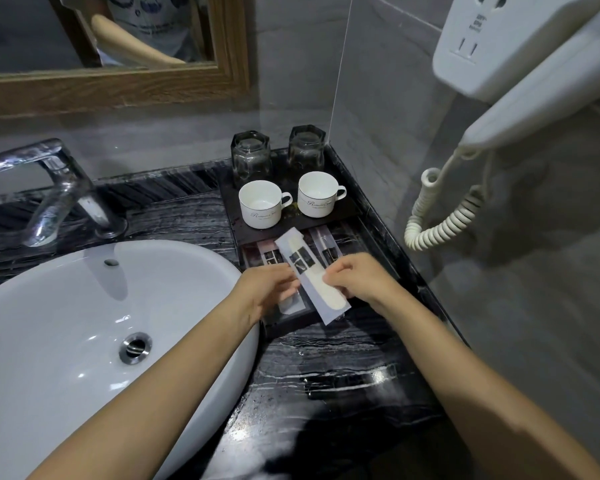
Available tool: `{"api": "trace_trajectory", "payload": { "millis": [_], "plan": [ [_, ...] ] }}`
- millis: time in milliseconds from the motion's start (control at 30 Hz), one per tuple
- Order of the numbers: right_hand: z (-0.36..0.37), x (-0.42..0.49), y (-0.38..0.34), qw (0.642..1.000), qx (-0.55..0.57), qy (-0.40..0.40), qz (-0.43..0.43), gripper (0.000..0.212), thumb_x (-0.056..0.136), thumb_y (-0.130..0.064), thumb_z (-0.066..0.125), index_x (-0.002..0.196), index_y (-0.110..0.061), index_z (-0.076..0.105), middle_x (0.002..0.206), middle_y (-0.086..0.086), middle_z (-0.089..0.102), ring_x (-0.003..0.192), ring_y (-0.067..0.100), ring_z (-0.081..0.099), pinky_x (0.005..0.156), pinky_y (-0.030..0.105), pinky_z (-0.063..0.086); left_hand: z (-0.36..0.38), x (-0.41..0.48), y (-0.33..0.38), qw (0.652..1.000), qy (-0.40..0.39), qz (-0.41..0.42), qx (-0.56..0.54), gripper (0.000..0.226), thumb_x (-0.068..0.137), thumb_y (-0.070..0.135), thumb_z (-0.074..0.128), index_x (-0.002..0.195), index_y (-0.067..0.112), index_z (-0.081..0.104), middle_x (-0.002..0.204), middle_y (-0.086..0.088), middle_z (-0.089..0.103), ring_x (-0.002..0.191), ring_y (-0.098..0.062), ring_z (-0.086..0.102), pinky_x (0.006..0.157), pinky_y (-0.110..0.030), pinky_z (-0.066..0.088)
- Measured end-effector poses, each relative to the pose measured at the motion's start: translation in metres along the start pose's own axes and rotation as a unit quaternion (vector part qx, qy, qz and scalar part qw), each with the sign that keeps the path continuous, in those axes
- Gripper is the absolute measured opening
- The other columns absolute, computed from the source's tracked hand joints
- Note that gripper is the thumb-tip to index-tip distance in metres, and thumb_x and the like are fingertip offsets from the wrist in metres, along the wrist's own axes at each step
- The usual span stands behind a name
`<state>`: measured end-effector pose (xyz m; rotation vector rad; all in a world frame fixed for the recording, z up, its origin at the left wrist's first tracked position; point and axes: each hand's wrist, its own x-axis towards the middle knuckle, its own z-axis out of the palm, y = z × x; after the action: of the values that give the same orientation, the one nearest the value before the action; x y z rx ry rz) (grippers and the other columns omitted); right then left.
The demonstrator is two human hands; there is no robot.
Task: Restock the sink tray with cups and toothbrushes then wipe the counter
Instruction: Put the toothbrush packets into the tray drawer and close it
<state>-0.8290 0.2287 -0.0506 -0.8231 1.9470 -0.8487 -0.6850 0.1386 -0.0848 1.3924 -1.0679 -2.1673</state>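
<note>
White toothbrush packet (311,276) pinched between both hands' fingers (330,278).

Counter (326,368): black stone, white streaky veins.
Basin (66,323): plain white; tap (49,188) at far left shiny chrome.
Tray (329,216): black.
Two near cups (261,204) (317,194): white, thin dark rim line, dark script.
Two far glasses (250,157) (306,150): smoky, clear.
Held packet (312,275): pale grey-blue, cream strip, black squares.
Mirror frame (118,88): brown wood grain.
Wall unit (520,39), coiled cord (444,216) at right: white.
</note>
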Motion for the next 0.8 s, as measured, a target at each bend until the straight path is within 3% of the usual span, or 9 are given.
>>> {"api": "trace_trajectory", "payload": {
  "millis": [67, 167, 233, 300, 400, 500, 600, 800],
  "plan": [
    [-0.008, 0.0, 0.001, 1.0, -0.013, 0.007, 0.021, 0.004, 0.082, -0.001, 0.065, 0.082, 0.001, 0.068, 0.068, 0.0, 0.061, 0.054, 0.01, 0.052, 0.051, 0.02, 0.043, -0.009, -0.008, -0.006, 0.976, 0.017, 0.081, 0.201, 0.033, 0.084, 0.009, 0.064, 0.116, 0.006, 0.059, 0.094, -0.012, 0.069, 0.08, -0.018, 0.065, 0.081, -0.026, 0.054],
    [-0.015, 0.006, 0.001, 0.998, -0.039, 0.019, 0.048, 0.017, 0.081, -0.001, 0.065, 0.066, -0.007, 0.063, 0.066, 0.003, 0.06, 0.055, 0.014, 0.053, 0.052, 0.023, 0.044, -0.016, -0.025, -0.014, 0.854, -0.009, 0.201, 0.481, 0.044, 0.082, 0.025, 0.068, 0.124, 0.015, 0.059, 0.117, -0.002, 0.067, 0.102, -0.013, 0.062, 0.09, -0.017, 0.041],
    [-0.01, 0.014, -0.001, 0.997, -0.05, 0.026, 0.057, 0.013, 0.081, 0.0, 0.064, 0.07, -0.004, 0.066, 0.067, 0.007, 0.061, 0.055, 0.015, 0.053, 0.051, 0.023, 0.045, -0.017, -0.028, -0.022, 0.788, -0.009, 0.258, 0.558, 0.048, 0.082, 0.031, 0.067, 0.127, 0.018, 0.057, 0.131, 0.002, 0.059, 0.119, -0.014, 0.055, 0.098, -0.02, 0.037],
    [-0.002, 0.026, -0.002, 0.995, -0.06, 0.034, 0.066, 0.007, 0.082, 0.0, 0.063, 0.082, 0.0, 0.069, 0.072, 0.013, 0.062, 0.053, 0.016, 0.052, 0.05, 0.023, 0.046, -0.02, -0.027, -0.028, 0.755, 0.016, 0.304, 0.581, 0.059, 0.083, 0.034, 0.066, 0.136, 0.017, 0.047, 0.146, 0.0, 0.044, 0.137, -0.016, 0.036, 0.11, -0.022, 0.024],
    [0.012, 0.048, 0.0, 0.991, -0.098, 0.057, 0.068, 0.014, 0.081, -0.002, 0.062, 0.091, 0.003, 0.071, 0.084, 0.017, 0.069, 0.064, 0.021, 0.057, 0.061, 0.032, 0.056, -0.027, -0.023, -0.033, 0.754, 0.037, 0.313, 0.577, 0.081, 0.081, 0.042, 0.065, 0.146, 0.012, 0.026, 0.157, -0.005, 0.016, 0.147, -0.019, 0.006, 0.117, -0.026, 0.007],
    [0.022, 0.063, 0.006, 0.985, -0.145, 0.078, 0.059, 0.005, 0.08, -0.004, 0.061, 0.079, -0.002, 0.066, 0.098, 0.021, 0.073, 0.078, 0.025, 0.066, 0.082, 0.044, 0.059, -0.034, -0.02, -0.035, 0.759, 0.057, 0.281, 0.584, 0.097, 0.078, 0.051, 0.063, 0.148, 0.008, 0.012, 0.159, -0.01, -0.001, 0.147, -0.023, -0.008, 0.118, -0.032, 0.001],
    [0.028, 0.071, 0.014, 0.977, -0.19, 0.085, 0.051, 0.01, 0.079, -0.004, 0.062, 0.081, 0.003, 0.068, 0.094, 0.019, 0.072, 0.083, 0.031, 0.071, 0.077, 0.043, 0.061, -0.037, -0.02, -0.036, 0.78, 0.046, 0.268, 0.564, 0.101, 0.078, 0.051, 0.063, 0.149, 0.008, 0.005, 0.158, -0.01, -0.008, 0.146, -0.021, -0.01, 0.117, -0.029, 0.0],
    [0.034, 0.066, 0.018, 0.963, -0.258, 0.082, 0.011, 0.008, 0.082, -0.004, 0.058, 0.082, -0.002, 0.066, 0.096, 0.016, 0.071, 0.088, 0.031, 0.067, 0.075, 0.035, 0.056, -0.035, -0.021, -0.037, 0.794, 0.03, 0.288, 0.534, 0.1, 0.079, 0.045, 0.065, 0.149, 0.01, 0.002, 0.158, -0.009, -0.01, 0.146, -0.019, -0.008, 0.112, -0.022, -0.003]
  ]
}}
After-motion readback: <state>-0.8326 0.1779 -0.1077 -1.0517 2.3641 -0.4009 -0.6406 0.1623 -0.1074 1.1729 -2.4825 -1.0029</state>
